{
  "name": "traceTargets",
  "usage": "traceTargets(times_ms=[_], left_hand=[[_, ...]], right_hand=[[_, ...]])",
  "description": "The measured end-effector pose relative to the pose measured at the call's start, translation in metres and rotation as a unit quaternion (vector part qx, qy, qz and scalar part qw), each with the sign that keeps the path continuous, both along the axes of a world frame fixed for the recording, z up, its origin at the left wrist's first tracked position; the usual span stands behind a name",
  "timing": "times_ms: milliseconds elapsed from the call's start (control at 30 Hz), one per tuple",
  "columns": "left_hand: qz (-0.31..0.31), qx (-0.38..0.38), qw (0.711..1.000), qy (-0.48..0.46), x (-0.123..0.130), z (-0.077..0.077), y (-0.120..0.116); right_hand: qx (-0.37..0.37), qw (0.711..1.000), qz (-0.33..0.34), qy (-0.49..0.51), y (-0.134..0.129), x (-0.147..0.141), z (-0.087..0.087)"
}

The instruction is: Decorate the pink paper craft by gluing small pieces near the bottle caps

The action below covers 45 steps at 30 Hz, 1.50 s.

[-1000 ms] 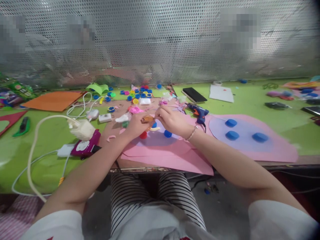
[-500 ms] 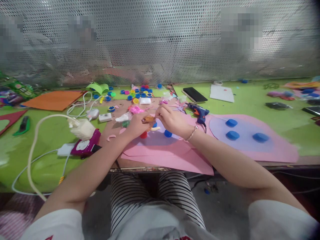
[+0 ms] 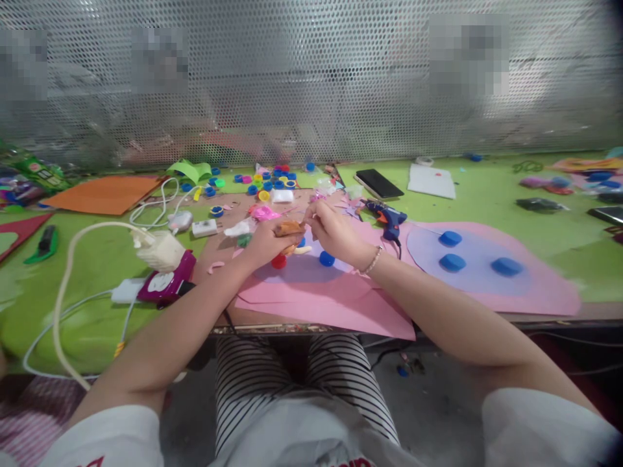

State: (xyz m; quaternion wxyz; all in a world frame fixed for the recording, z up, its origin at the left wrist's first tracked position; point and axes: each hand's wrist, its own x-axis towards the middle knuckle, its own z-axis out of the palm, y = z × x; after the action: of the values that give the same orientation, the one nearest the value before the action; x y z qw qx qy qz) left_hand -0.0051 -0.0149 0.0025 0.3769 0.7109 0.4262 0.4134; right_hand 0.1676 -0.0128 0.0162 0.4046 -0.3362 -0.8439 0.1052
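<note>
My left hand (image 3: 267, 243) is closed around a small orange-brown lump (image 3: 289, 227) that looks soft, perhaps modelling clay. Just to its right, my right hand (image 3: 333, 232) has thumb and fingertips pinched together; whatever sits between them is too small to make out. Both hands are over a pink sheet (image 3: 326, 314) with a lilac paper shape (image 3: 304, 272) on it. Below the fingers are a red cap (image 3: 278, 261), a blue cap (image 3: 326, 258) and a pale curved strip (image 3: 302, 250). Part of another blue piece is hidden behind my left hand.
Right of my hands lie a blue glue gun (image 3: 387, 217), a black phone (image 3: 378, 183) and another pink and lilac sheet (image 3: 545, 288) bearing blue caps. To the left are a purple power strip (image 3: 168, 282) with cables and a green cutter (image 3: 45, 245). Loose bottle caps (image 3: 263, 195) lie behind.
My left hand has turned slightly, so more of the orange-brown lump shows. The right hand stays pinched beside it, almost unmoved.
</note>
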Motion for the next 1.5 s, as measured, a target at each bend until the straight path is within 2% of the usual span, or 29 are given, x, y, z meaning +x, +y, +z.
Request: traceTargets(times_ms=[167, 300, 467, 567, 667, 800, 900, 967, 1100, 1233, 1367, 1500], left_hand=[[0.003, -0.009, 1.000, -0.002, 0.000, -0.003, 0.002], [0.002, -0.009, 1.000, -0.003, 0.000, -0.003, 0.002], [0.003, -0.012, 1.000, -0.004, 0.000, 0.000, 0.000], [0.011, -0.005, 1.000, 0.001, 0.001, 0.000, -0.001], [0.009, -0.007, 1.000, -0.001, 0.000, 0.000, -0.001], [0.005, -0.011, 1.000, 0.001, -0.001, 0.000, -0.001], [0.005, -0.004, 1.000, 0.007, -0.002, -0.001, -0.001], [0.005, 0.000, 1.000, 0.010, -0.002, -0.001, 0.000], [-0.002, 0.004, 1.000, 0.012, -0.003, -0.003, 0.001], [0.001, 0.004, 1.000, 0.016, -0.003, -0.006, 0.002], [-0.005, 0.010, 1.000, 0.014, -0.003, -0.007, 0.003], [-0.016, 0.008, 1.000, 0.013, -0.003, -0.007, 0.003]], right_hand=[[-0.011, 0.999, -0.005, 0.048, 0.007, 0.008, 0.003], [0.020, 0.999, -0.005, 0.030, 0.007, 0.009, 0.006], [0.031, 1.000, -0.004, -0.003, 0.010, 0.009, 0.001], [0.070, 0.995, -0.065, -0.030, 0.029, 0.024, -0.003], [0.063, 0.980, -0.166, -0.086, 0.055, 0.050, -0.006], [-0.045, 0.936, -0.279, -0.210, 0.079, 0.082, -0.010], [-0.094, 0.917, -0.308, -0.234, 0.083, 0.091, -0.012], [-0.088, 0.923, -0.295, -0.231, 0.082, 0.092, -0.012], [-0.027, 0.952, -0.234, -0.197, 0.075, 0.080, -0.011], [0.036, 0.985, -0.096, -0.140, 0.055, 0.053, -0.007], [0.061, 0.985, 0.025, -0.160, 0.027, 0.026, -0.003], [0.091, 0.980, 0.044, -0.170, 0.011, 0.016, 0.000]])
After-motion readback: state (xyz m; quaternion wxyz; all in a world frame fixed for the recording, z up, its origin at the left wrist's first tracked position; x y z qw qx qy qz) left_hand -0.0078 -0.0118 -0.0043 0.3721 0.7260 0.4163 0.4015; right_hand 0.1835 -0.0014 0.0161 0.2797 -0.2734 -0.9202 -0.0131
